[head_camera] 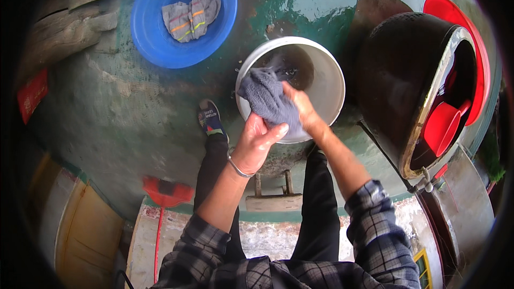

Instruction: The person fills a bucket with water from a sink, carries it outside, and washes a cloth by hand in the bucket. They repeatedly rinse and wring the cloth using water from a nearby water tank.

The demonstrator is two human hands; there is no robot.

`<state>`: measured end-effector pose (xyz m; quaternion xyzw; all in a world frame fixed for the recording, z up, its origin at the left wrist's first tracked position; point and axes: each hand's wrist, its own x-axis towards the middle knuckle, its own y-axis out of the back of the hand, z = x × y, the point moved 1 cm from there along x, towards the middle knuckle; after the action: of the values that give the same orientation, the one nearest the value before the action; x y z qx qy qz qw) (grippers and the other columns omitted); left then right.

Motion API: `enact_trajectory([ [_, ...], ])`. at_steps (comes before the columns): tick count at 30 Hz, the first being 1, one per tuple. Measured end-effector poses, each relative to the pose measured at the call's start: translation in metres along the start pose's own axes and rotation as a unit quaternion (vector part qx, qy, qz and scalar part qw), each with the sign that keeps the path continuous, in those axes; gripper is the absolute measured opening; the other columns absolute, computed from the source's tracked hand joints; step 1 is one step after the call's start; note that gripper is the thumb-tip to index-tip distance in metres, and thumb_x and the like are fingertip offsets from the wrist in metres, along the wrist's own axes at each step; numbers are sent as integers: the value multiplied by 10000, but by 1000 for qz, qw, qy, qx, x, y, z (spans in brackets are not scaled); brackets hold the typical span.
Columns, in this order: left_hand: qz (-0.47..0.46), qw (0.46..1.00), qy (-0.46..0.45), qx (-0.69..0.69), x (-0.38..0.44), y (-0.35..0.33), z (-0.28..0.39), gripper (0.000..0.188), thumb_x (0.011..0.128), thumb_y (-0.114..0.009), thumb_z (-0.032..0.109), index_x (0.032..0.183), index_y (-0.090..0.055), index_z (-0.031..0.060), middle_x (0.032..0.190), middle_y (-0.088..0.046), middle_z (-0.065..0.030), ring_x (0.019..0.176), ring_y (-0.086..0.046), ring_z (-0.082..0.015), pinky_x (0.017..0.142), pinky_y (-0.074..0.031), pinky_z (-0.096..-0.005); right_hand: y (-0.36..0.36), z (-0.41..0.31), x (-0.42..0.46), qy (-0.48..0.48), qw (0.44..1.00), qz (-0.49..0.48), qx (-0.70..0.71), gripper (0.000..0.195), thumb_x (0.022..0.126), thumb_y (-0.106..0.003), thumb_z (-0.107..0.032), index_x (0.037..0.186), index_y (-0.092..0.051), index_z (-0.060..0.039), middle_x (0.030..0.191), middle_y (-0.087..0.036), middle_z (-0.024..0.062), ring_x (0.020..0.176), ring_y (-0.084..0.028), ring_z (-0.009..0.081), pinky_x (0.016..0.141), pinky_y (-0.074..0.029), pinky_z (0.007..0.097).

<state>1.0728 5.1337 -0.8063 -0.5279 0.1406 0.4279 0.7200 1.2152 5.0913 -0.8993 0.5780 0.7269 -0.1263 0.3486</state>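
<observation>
A wet-looking grey cloth (265, 92) is bunched between my two hands over the near part of a white bucket (329, 88). My left hand (257, 140) supports the cloth from below, its thumb along the near edge. On the other side my right hand (301, 106) grips it, slightly blurred. Dark water (299, 74) shows in the bottom of the bucket. Up and to the left, a blue plastic basin (144, 20) holds a striped grey cloth (192, 18).
To the right stands a big dark water vat (401, 76) with a red dipper (441, 126) inside and a red basin (482, 88) behind it. A tap (425, 182) is near its rim. Stacked wood (76, 36) lies left; a red dustpan (166, 192) and a small wooden stool (275, 202) are near me.
</observation>
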Motion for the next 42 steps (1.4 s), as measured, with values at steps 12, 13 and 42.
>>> enact_trajectory([
  [12,58,973,15,225,-13,60,-41,688,856,-597,123,1397,-178,54,1366,-313,-217,1293,-315,-314,1027,-326,-436,-73,127,97,-123,893,-27,-433,322,860,-463,-171,1137,-542,-27,1032,-607,172,992,-598,261,834,-456,436],
  [13,64,973,13,220,-14,61,-40,689,855,-598,124,1397,-179,57,1365,-316,-214,1295,-314,-312,1026,-326,-436,-53,134,103,-88,891,-126,-426,309,853,-469,-160,1120,-575,-45,1033,-616,170,997,-598,257,828,-461,426],
  [42,202,962,117,-141,51,28,-75,270,895,-515,235,1106,-524,66,1058,-588,-83,955,-573,-183,853,-473,-324,-3,-50,-31,-20,939,344,-6,210,745,-597,-224,751,-588,-14,729,-593,186,669,-581,373,615,-482,408],
])
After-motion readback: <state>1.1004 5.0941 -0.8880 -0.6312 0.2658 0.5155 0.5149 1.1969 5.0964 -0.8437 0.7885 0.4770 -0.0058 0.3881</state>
